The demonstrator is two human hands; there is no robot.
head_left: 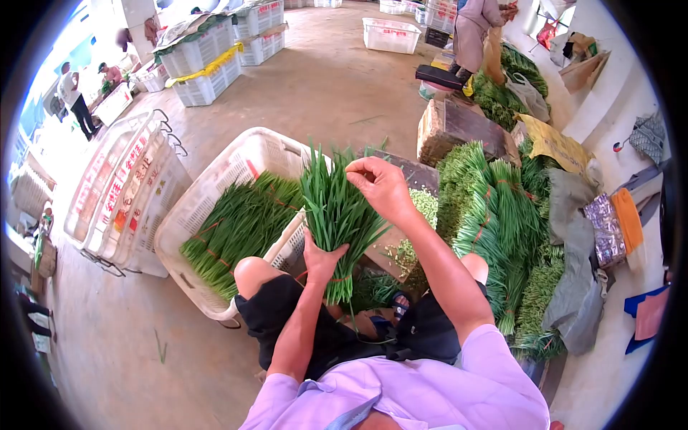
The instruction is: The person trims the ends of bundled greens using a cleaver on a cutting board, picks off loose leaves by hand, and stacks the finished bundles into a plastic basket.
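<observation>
Upright between my knees stands a bundle of green garlic chives [335,197], bound with a red band near its lower end. My left hand [322,256] is closed around its lower half. Beside the leaf tips, my right hand [380,188] is raised with thumb and fingers pinched together; whether anything thin is between them I cannot make out. To the left, a white plastic crate [180,271] holds several banded chive bundles [240,218] lying flat. Cut pale green bits [423,206] lie on a board [383,252] below my right forearm.
Piled chive bundles [512,215] line my right side, beside grey sheeting [577,265]. Stacked white crates [118,193] stand left, with more crates [204,68] behind. A wooden box [462,132] is ahead; a person [473,32] stands beyond it.
</observation>
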